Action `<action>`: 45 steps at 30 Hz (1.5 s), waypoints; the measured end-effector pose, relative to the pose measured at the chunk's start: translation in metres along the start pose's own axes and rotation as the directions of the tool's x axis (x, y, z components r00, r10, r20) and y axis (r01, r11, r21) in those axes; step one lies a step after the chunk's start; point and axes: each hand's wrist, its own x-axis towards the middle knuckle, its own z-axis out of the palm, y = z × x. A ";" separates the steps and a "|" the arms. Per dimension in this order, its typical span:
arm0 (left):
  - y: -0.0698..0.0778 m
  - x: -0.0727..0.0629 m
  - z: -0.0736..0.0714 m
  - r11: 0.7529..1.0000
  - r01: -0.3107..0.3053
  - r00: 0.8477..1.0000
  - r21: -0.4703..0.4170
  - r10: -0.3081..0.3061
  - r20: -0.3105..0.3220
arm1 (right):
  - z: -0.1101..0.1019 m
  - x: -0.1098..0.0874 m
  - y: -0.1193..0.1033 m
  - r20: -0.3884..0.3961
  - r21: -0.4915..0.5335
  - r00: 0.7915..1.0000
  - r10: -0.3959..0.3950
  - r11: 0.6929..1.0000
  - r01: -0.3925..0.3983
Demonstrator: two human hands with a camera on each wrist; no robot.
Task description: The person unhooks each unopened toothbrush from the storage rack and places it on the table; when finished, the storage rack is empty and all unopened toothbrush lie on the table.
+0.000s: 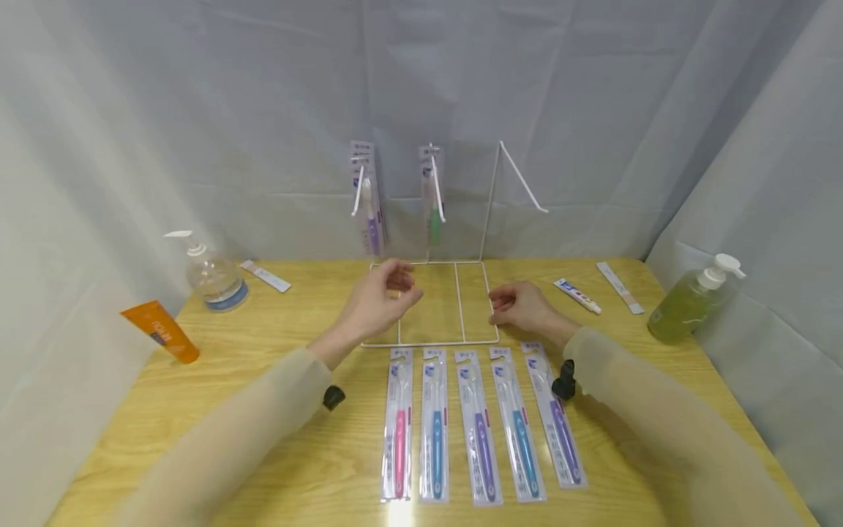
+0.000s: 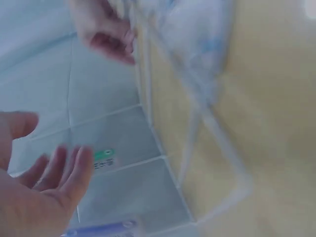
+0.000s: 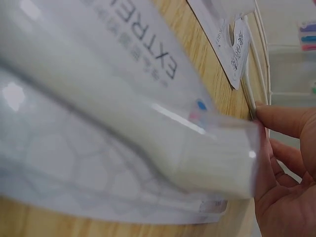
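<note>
A white wire display rack (image 1: 461, 307) stands on the table with three prongs pointing forward. My right hand (image 1: 523, 307) pinches the right wire of its base, with thumb and fingertips at the wire in the right wrist view. Over the left part of the base my left hand (image 1: 378, 298) holds nothing, its fingers loosely bent and apart from the thumb. Packaged toothbrushes hang on the left prong, a purple one (image 1: 372, 227) in front. A green packaged toothbrush (image 1: 435, 223) hangs on the middle prong; the right prong carries none.
Several packaged toothbrushes, including a pink one (image 1: 398, 439), lie in a row before the rack. Left are a clear pump bottle (image 1: 214, 278) and an orange tube (image 1: 161, 333). Right are a small toothpaste tube (image 1: 577, 296) and green pump bottle (image 1: 685, 304). A grey curtain (image 1: 263, 110) hangs behind.
</note>
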 end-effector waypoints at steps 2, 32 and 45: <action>0.006 0.027 0.005 0.998 -0.045 0.995 -0.037 0.042 -0.087 | 0.001 0.000 0.000 0.001 0.009 1.000 -0.005 1.000 0.005; 0.045 0.115 0.028 0.974 -0.073 0.952 -0.213 0.004 -0.305 | 0.004 -0.002 0.000 0.019 -0.020 1.000 0.015 1.000 -0.014; 0.036 0.030 0.019 0.953 0.065 0.994 -0.296 -0.036 0.103 | -0.002 -0.002 0.000 0.004 -0.018 1.000 0.014 1.000 -0.014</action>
